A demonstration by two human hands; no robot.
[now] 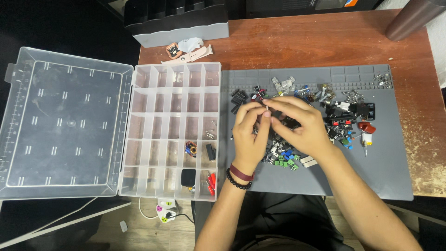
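Two halves of a clear organiser fill the left of the frame: the lid (65, 123) is folded flat at far left, overhanging the desk edge, and the tray (172, 132) sits just right of it, hinged alongside. Most compartments look bare; a few at the tray's lower right hold a copper coil (191, 149), a black block (188, 177) and some red parts (211, 182), which suggests the box lies open so bits can be dropped in by kind. Above the tray, at upper centre, a watch (186, 52) lies by a grey rack (179, 23) whose top is cut off. Right of the tray a grey mat (385, 167) covers the wooden desk (302, 39), likely to keep small pieces from rolling. Over the mat's middle the left hand (248, 137) and right hand (299, 125) meet, fingertips pinched together on a tiny component (266, 107), lifted just above the pile (302, 125) of loose parts. It is too small to say what it is, and I cannot tell which hand bears it more. The hands hide much of the pile beneath. At far upper right a dark cylinder (411, 18) is cropped by the frame.
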